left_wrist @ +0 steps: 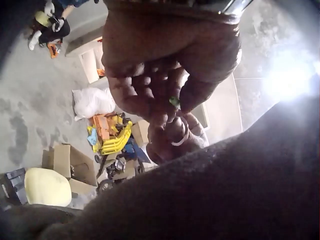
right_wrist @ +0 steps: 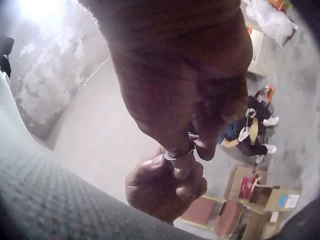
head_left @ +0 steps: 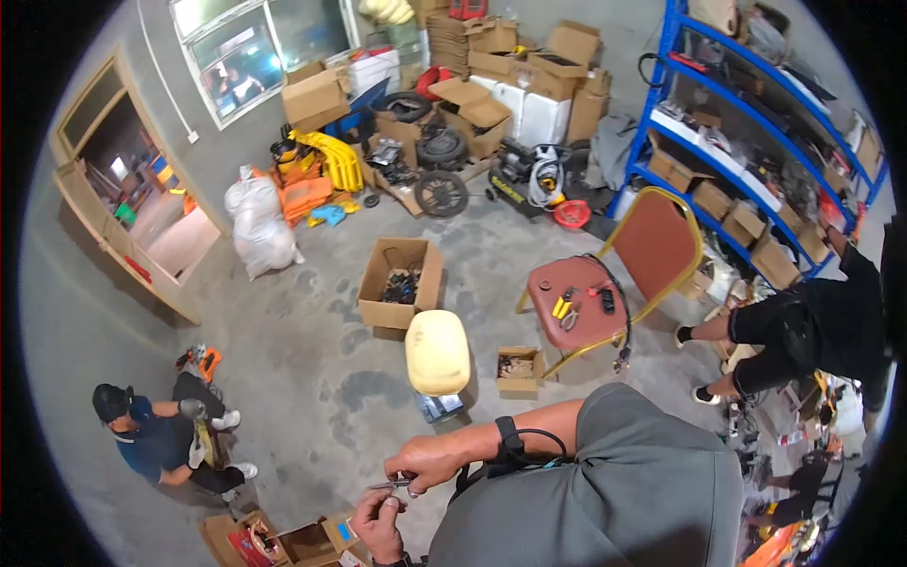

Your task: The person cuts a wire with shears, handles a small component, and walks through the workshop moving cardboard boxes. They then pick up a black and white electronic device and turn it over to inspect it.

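A person in a grey shirt stands in a cluttered workshop, seen from above by a head camera, with both hands close together near the bottom of the view. The right hand (head_left: pixel 427 461) is curled around a small metal tool (head_left: pixel 392 484), thin and silvery, whose tip points left toward the other hand. The left hand (head_left: pixel 378 523) sits just below it, fingers curled and pinching a small part (left_wrist: pixel 174 102); the left wrist view shows a tiny green piece between the fingertips, too small to identify. In the right wrist view a metal ring or loop (right_wrist: pixel 178 153) shows where the two hands meet. The tool and the part are touching or very nearly so; the work looks under way, but how much is done or left cannot be told from these views.

There is no table under the hands. Below is a stained concrete floor (head_left: pixel 312 378). Near the hands, at the bottom left, sit open cardboard boxes (head_left: pixel 283 541). Further off stand a pale yellow seat (head_left: pixel 437 352), an open box of dark parts (head_left: pixel 401 281), and a red padded chair (head_left: pixel 605 288) carrying yellow-handled pliers (head_left: pixel 563 304). Blue shelving (head_left: pixel 746 123) fills the far right. Another person sits on the floor at left (head_left: pixel 156 435), and one crouches at right (head_left: pixel 803 331).
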{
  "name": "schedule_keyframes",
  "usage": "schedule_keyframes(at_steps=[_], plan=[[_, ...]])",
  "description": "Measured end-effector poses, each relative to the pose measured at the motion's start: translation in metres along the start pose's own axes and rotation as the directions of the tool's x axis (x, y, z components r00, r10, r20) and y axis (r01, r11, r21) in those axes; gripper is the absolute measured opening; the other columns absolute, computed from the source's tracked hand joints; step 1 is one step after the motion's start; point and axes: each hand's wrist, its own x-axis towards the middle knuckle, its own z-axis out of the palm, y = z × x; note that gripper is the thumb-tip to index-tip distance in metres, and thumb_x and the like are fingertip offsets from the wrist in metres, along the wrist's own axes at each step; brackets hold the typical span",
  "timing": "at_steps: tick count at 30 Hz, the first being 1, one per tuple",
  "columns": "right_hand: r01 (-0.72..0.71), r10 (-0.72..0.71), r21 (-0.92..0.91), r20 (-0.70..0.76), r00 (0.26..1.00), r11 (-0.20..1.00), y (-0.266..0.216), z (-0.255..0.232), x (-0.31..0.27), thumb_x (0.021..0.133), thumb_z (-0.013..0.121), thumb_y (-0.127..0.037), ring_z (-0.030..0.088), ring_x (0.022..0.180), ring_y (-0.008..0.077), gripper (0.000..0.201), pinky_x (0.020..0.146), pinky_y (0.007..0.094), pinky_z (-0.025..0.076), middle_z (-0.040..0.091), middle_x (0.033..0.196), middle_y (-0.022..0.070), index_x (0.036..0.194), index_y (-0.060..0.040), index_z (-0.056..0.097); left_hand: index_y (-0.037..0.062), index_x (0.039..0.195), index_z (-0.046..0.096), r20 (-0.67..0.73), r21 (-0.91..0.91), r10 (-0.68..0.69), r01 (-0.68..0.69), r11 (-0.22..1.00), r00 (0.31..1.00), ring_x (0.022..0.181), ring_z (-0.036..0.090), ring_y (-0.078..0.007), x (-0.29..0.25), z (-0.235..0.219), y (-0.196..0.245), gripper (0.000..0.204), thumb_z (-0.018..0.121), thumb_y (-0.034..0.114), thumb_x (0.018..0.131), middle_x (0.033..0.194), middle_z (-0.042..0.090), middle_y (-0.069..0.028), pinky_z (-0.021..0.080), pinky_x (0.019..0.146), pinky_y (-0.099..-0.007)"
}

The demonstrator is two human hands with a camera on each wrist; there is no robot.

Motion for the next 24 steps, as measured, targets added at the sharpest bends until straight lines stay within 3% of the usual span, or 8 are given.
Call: schedule_keyframes(at_steps=[3, 6, 9, 12, 17, 20, 23, 24], plan=[[-0.09, 0.09, -0.057, -0.01, 0.996, 0.994, -0.014, 0.031, -0.005, 0.069, 0.074, -0.018, 0.064, 0.079, 0.0385, 0.036, 0.067, 0.0455, 0.049, 0.065, 0.081, 0.0193, 0.096, 0.0006, 0.059, -0.0037, 0.098, 0.064, 0.058, -0.006, 0.042, -0.042, 0.999, 0.997, 0.067, 0.066, -0.0181, -0.011, -0.014, 0.015, 0.016, 0.062, 0.001, 0.084, 0.107, 0.064, -0.0155, 0.055, 0.061, -0.0299], [-0.142, 0.142, -0.182, -0.014, 0.99, 0.973, -0.036, 0.051, -0.016, 0.069, 0.074, -0.018, 0.063, 0.078, 0.0399, 0.034, 0.067, 0.046, 0.048, 0.064, 0.08, 0.0197, 0.093, 0.0014, 0.058, -0.005, 0.098, 0.063, 0.153, -0.123, 0.008, 0.011, 0.992, 0.988, 0.071, 0.066, -0.0189, -0.02, -0.028, 0.007, 0.014, 0.061, -0.002, 0.085, 0.103, 0.064, -0.0176, 0.056, 0.063, -0.028], [-0.203, 0.196, -0.14, -0.064, 0.979, 0.969, -0.045, 0.077, -0.03, 0.069, 0.074, -0.016, 0.062, 0.078, 0.0401, 0.032, 0.067, 0.0459, 0.048, 0.064, 0.08, 0.0195, 0.09, 0.0018, 0.058, -0.0068, 0.097, 0.063, 0.169, -0.098, -0.12, 0.138, 0.986, 0.978, 0.069, 0.066, -0.0189, -0.03, -0.031, 0.003, 0.012, 0.06, -0.002, 0.087, 0.092, 0.068, -0.0156, 0.056, 0.063, -0.0298], [-0.252, 0.241, -0.079, -0.132, 0.962, 0.964, -0.054, 0.083, -0.048, 0.069, 0.075, -0.013, 0.062, 0.077, 0.039, 0.031, 0.066, 0.045, 0.047, 0.064, 0.079, 0.0191, 0.09, 0.002, 0.058, -0.0083, 0.097, 0.062, 0.221, -0.135, -0.101, 0.133, 0.982, 0.97, 0.068, 0.067, -0.0192, -0.034, -0.025, -0.004, 0.011, 0.061, -0.001, 0.088, 0.084, 0.069, -0.0144, 0.057, 0.063, -0.0311], [-0.285, 0.283, -0.017, -0.073, 0.956, 0.958, -0.066, 0.088, -0.063, 0.069, 0.076, -0.013, 0.063, 0.073, 0.0334, 0.033, 0.064, 0.0423, 0.048, 0.065, 0.079, 0.0177, 0.091, 0.0031, 0.058, -0.0094, 0.094, 0.062, 0.273, -0.115, -0.165, 0.202, 0.973, 0.948, 0.064, 0.067, -0.0217, -0.043, -0.019, 0.0, 0.012, 0.061, -0.005, 0.083, 0.081, 0.068, -0.0162, 0.057, 0.061, -0.0331], [-0.27, 0.27, 0.099, 0.009, 0.963, 0.958, -0.057, 0.092, -0.07, 0.075, 0.076, -0.017, 0.063, 0.07, 0.0252, 0.032, 0.061, 0.0383, 0.048, 0.066, 0.077, 0.0114, 0.097, 0.001, 0.06, -0.0101, 0.092, 0.063, 0.362, -0.104, -0.155, 0.205, 0.973, 0.919, 0.063, 0.067, -0.022, -0.043, -0.02, 0.002, 0.011, 0.061, -0.005, 0.083, 0.08, 0.068, -0.0163, 0.057, 0.059, -0.0326], [-0.456, 0.423, 0.397, 0.173, 0.89, 0.797, -0.064, 0.08, -0.084, 0.078, 0.076, -0.015, 0.062, 0.071, 0.0164, 0.034, 0.059, 0.0336, 0.048, 0.066, 0.079, 0.0074, 0.104, 0.0012, 0.061, -0.0108, 0.091, 0.063, 0.42, -0.071, -0.147, 0.194, 0.978, 0.896, 0.063, 0.067, -0.0222, -0.04, -0.008, 0.011, 0.01, 0.062, -0.005, 0.082, 0.08, 0.068, -0.0164, 0.057, 0.059, -0.0322], [-0.418, 0.397, 0.439, 0.143, 0.906, 0.795, -0.063, 0.077, -0.092, 0.079, 0.075, -0.015, 0.062, 0.069, 0.0159, 0.033, 0.057, 0.0324, 0.048, 0.066, 0.079, 0.0075, 0.104, 0.0019, 0.061, -0.0109, 0.091, 0.063, 0.436, -0.056, -0.138, 0.18, 0.982, 0.889, 0.063, 0.067, -0.0221, -0.039, -0.002, 0.015, 0.011, 0.062, -0.005, 0.082, 0.08, 0.068, -0.0165, 0.057, 0.059, -0.0321]])
